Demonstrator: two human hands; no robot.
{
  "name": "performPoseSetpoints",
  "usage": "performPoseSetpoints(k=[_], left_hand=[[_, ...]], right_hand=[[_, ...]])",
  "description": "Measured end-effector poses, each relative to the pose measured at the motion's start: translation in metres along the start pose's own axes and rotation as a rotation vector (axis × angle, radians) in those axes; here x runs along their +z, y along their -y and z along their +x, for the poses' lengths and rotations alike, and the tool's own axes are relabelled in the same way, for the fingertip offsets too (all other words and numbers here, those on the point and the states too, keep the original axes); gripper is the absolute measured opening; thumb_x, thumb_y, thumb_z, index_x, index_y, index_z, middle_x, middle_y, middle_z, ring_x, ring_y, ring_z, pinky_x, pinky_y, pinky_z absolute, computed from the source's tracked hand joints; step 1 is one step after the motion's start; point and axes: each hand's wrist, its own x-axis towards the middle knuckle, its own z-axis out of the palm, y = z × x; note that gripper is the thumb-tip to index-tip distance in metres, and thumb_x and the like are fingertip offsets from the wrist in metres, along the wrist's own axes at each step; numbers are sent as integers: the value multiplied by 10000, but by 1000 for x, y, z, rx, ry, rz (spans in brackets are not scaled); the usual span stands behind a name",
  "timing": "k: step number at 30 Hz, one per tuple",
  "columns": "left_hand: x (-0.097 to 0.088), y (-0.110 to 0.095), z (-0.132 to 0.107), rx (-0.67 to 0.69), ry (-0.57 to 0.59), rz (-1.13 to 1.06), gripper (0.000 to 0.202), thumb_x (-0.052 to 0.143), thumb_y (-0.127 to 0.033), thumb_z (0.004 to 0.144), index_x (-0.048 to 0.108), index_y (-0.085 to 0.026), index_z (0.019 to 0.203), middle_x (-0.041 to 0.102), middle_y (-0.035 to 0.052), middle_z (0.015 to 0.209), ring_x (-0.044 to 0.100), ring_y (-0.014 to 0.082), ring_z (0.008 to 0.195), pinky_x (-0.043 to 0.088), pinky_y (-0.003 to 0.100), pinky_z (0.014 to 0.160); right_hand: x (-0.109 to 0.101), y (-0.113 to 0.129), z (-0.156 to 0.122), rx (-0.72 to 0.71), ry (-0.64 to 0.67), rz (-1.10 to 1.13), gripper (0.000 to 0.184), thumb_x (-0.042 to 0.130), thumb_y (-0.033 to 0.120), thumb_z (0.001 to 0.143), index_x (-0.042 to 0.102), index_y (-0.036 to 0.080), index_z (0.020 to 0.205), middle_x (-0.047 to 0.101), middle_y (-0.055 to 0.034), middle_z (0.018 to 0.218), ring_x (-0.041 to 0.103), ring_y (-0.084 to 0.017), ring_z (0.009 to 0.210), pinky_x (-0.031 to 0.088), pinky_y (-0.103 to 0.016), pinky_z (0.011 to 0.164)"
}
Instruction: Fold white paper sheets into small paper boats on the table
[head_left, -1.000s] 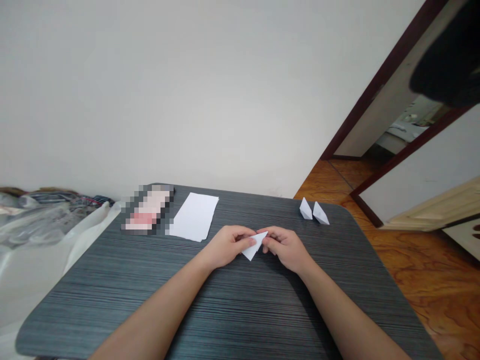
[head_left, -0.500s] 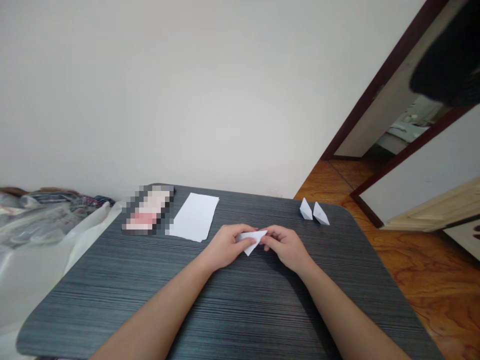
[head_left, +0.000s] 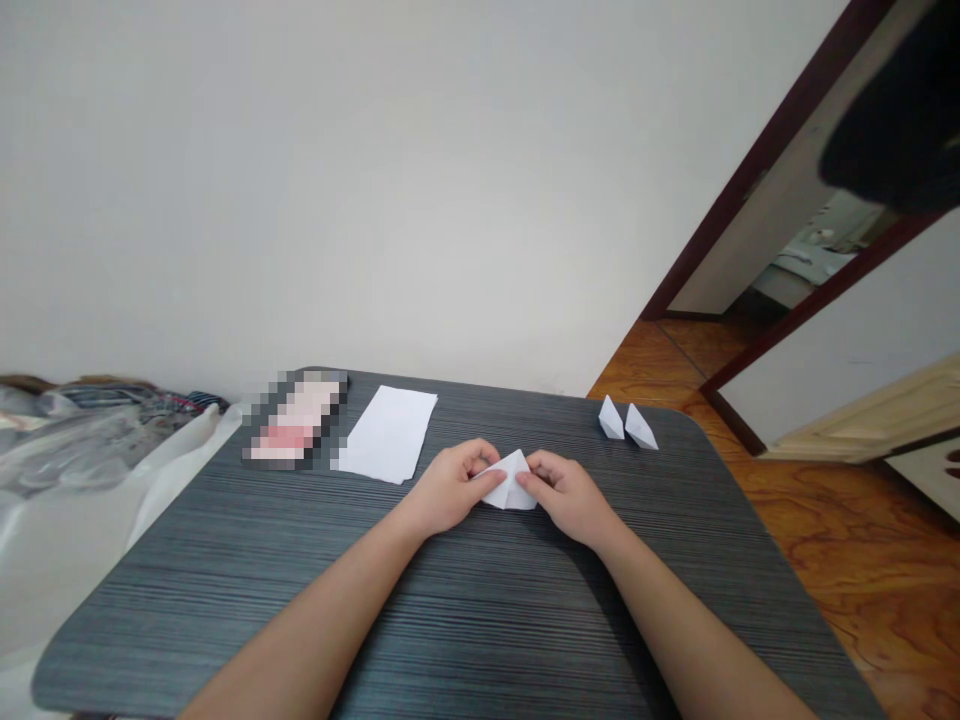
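Observation:
A small folded white paper (head_left: 512,482) is held just above the dark tabletop, its peak pointing away from me and a crease running down its middle. My left hand (head_left: 454,488) pinches its left side, thumb on the near face. On the opposite side my right hand (head_left: 570,495) grips it the same way, thumb near the crease. The fingers behind the paper are partly hidden. Two folded paper boats (head_left: 611,418) stand side by side at the far right of the table.
A stack of white paper sheets (head_left: 390,433) lies left of my hands on the dark wood-grain table (head_left: 465,620). Beside it is a pixelated flat object (head_left: 300,420). A pale wall rises behind the table; clear plastic wrapping (head_left: 60,500) covers things at left.
The folded paper has turned and spread from a narrow slanted triangle into a wider shape with its peak up. My right thumb has moved onto its near face.

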Motion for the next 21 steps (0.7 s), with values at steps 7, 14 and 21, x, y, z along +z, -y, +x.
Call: performPoseSetpoints(k=[7, 14, 21], left_hand=[[2, -3, 0, -31, 79, -3, 252, 525, -355, 809, 532, -158, 967, 480, -47, 566, 390, 79, 488, 255, 179, 444], [-1, -12, -1, 50, 84, 199, 289, 501, -359, 814, 539, -133, 638, 467, -30, 576, 398, 86, 547, 254, 196, 482], [-4, -10, 1, 12, 45, 165, 237, 485, -336, 818, 578, -135, 733, 538, -10, 665, 462, 105, 595, 306, 196, 504]], right_hand=[[-1, 0, 0, 19, -1, -129, 231, 530, 348, 838, 592, 161, 718, 544, 12, 620, 464, -111, 556, 342, -219, 516], [-1, 5, 0, 9, 19, -147, 224, 544, 335, 827, 612, 157, 710, 559, 8, 609, 482, -110, 552, 343, -209, 501], [-1, 5, -4, 118, 126, -23, 239, 459, 328, 880, 586, 168, 757, 620, 10, 547, 468, -85, 409, 334, -185, 414]])
